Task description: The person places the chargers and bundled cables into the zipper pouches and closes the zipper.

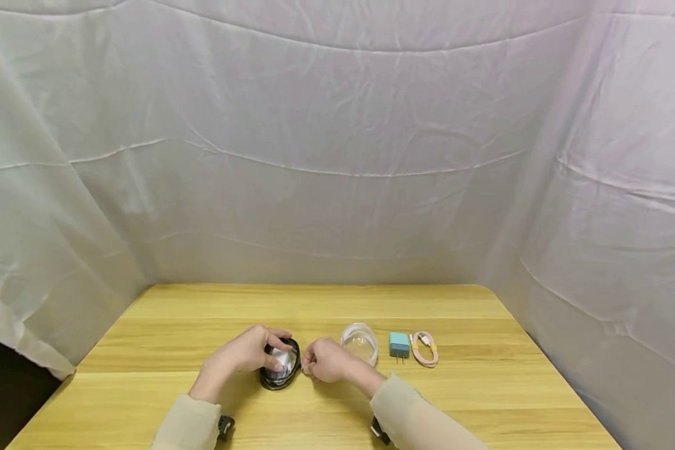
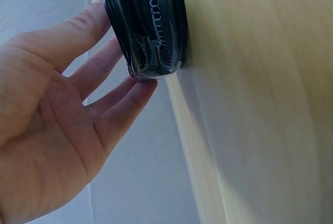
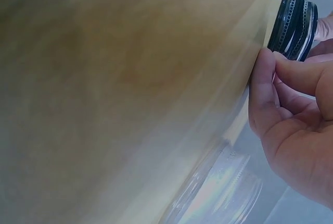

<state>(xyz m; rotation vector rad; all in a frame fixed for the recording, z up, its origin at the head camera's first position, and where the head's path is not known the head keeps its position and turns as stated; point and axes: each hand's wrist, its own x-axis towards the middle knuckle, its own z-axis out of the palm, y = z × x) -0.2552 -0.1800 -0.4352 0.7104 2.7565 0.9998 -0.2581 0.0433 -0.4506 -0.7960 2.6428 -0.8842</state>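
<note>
A round black zip case (image 1: 280, 375) with a clear window stands between my hands on the table. My left hand (image 1: 247, 351) grips it, thumb and fingers spread across its top and far side. In the left wrist view, two rows of zipper teeth (image 2: 154, 5) run apart along the case's side and come close together near its lower end. My right hand (image 1: 327, 360) is at the case's right edge, thumb and index finger pinching the zipper pull, which the fingertips hide. The right wrist view shows these fingertips (image 3: 265, 60) right beside the black rim.
Just right of my right hand lies a similar round case (image 1: 375, 350), clear with a white rim. Farther right are a blue charger plug (image 1: 399, 344) with its prongs toward me and a coiled pink cable (image 1: 430, 360). Grey cloth (image 1: 337, 219) hangs around the wooden table (image 1: 484, 387).
</note>
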